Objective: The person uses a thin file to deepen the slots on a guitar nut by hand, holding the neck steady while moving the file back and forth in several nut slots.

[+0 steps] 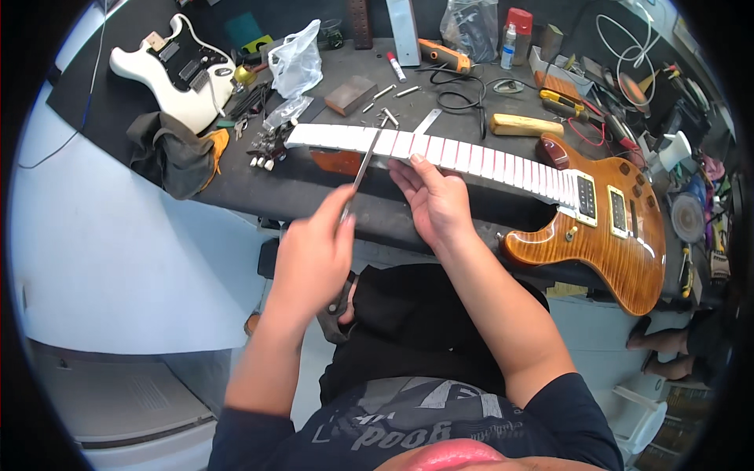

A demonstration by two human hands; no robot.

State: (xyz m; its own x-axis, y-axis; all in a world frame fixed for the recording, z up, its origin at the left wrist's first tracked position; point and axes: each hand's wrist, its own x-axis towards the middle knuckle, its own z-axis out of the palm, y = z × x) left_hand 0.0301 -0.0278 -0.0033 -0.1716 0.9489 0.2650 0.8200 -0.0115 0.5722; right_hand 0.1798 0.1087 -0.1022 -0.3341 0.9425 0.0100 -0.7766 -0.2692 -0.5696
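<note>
An amber electric guitar (620, 263) lies face up along the bench, its body to the right. White tape covers the fingerboard (463, 157), with fret lines showing between the strips. My left hand (314, 247) is closed around a slim metal file (366, 166), whose blade crosses the fingerboard near the headstock end. My right hand (440, 206) grips the neck's near edge around its middle, thumb on top and fingers partly underneath. Below the neck by the file sits a reddish-brown block (336, 162). Tuners (267, 149) show at the headstock.
A white guitar body (174, 78) and a dark cloth (173, 157) lie at the left. Behind the neck are a dark block (350, 96), a yellow handle (526, 125) and a cable (463, 98). Tools crowd the right side. Another person's legs (667, 345) show at the lower right.
</note>
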